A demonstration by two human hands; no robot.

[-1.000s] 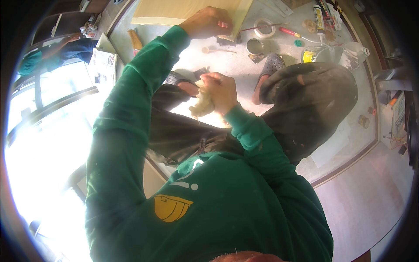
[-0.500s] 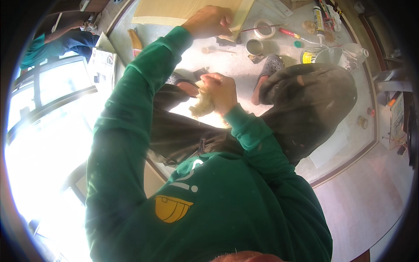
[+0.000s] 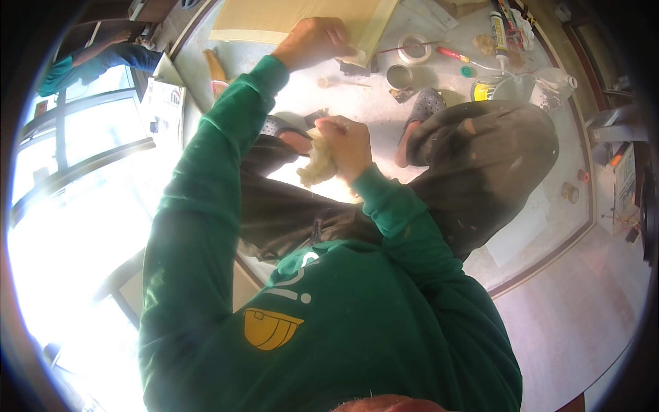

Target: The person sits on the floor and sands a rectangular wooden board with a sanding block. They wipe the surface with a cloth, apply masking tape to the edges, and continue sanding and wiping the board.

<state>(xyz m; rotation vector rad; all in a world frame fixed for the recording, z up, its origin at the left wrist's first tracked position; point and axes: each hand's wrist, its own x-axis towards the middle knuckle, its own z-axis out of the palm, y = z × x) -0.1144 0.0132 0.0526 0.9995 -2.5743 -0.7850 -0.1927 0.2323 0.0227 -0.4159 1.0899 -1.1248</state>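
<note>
My left hand [image 3: 314, 42] is closed at the near edge of a light wood-grain panel [image 3: 268, 19], knuckles up. A small pale bit shows by its fingertips, too small to name. Below it, between my knees, my right hand [image 3: 349, 145] is closed round a crumpled yellowish rag [image 3: 318, 161], whose loose end hangs to the left. Just under the panel's near corner a dark block [image 3: 355, 69] sits on the floor.
A brush [image 3: 214, 66] lies left of the panel. To the right are a tape roll [image 3: 414, 49], an open can [image 3: 399, 77], a red-handled tool [image 3: 453, 53], a sealant tube [image 3: 499, 40] and a tub [image 3: 511, 88]. Another person's arm [image 3: 103, 48] shows far left.
My left hand has moved left and slightly toward me along the panel's near edge. My right hand keeps its hold on the rag, almost unmoved.
</note>
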